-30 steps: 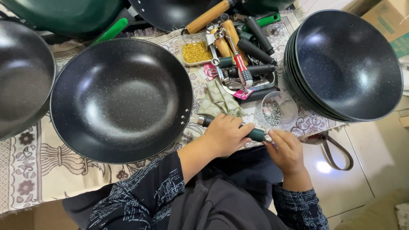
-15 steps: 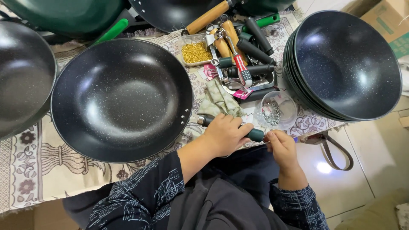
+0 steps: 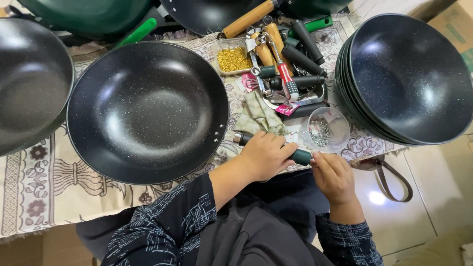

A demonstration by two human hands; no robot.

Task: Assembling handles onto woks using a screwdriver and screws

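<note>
Dark green, the pan handle lies at the near edge of the worktop, just beside the black speckled wok. Of the two hands, the left hand is curled around the handle, gripping it, while the right hand pinches at its end, fingertips together. A clear bowl of small screws sits just behind.

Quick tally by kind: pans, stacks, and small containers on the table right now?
Single black pans: 2, the centre one whose handle the left hand grips and the right hand touches at its end, plus one at left
Stacks of black pans: 1
Small containers: 2, gold bits, silver bits
Total: 5
</note>
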